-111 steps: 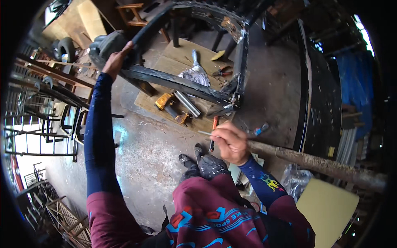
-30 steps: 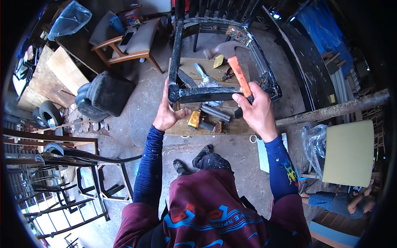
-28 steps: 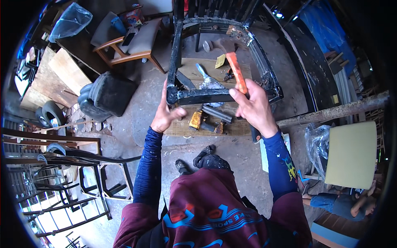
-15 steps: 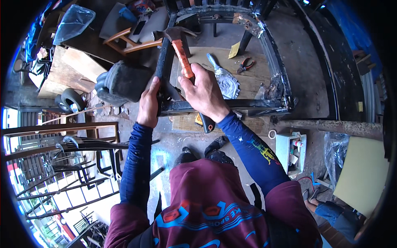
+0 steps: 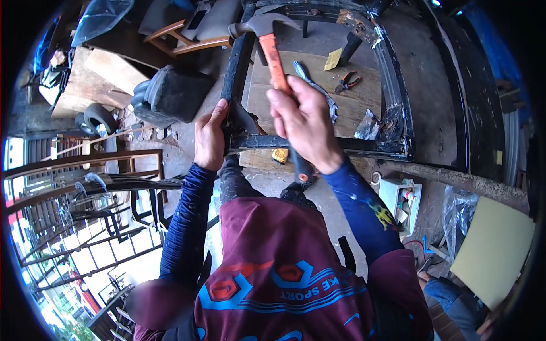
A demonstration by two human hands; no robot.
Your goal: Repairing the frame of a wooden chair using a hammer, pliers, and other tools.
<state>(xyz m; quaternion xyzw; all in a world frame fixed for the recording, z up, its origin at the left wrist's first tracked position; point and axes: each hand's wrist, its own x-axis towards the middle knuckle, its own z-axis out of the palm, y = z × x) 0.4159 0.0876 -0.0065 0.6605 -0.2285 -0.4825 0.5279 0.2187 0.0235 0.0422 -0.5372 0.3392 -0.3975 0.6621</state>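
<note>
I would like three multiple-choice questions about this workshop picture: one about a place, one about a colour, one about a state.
1. Where do the pliers lie?
A. On the wooden board inside the frame
B. On the tyre at the left
C. In the left hand

2. What colour is the hammer handle above the right hand?
A. Blue
B. Orange
C. White

3. What is the left hand doing?
A. Hanging free
B. Holding a nail
C. Gripping the black metal frame at its near left corner

Answers: 1 A, the red-handled pliers rest on the wooden board within the frame. 2 B, the shaft is orange up to the grey head. 3 C, its fingers close on the corner of the frame.
</note>
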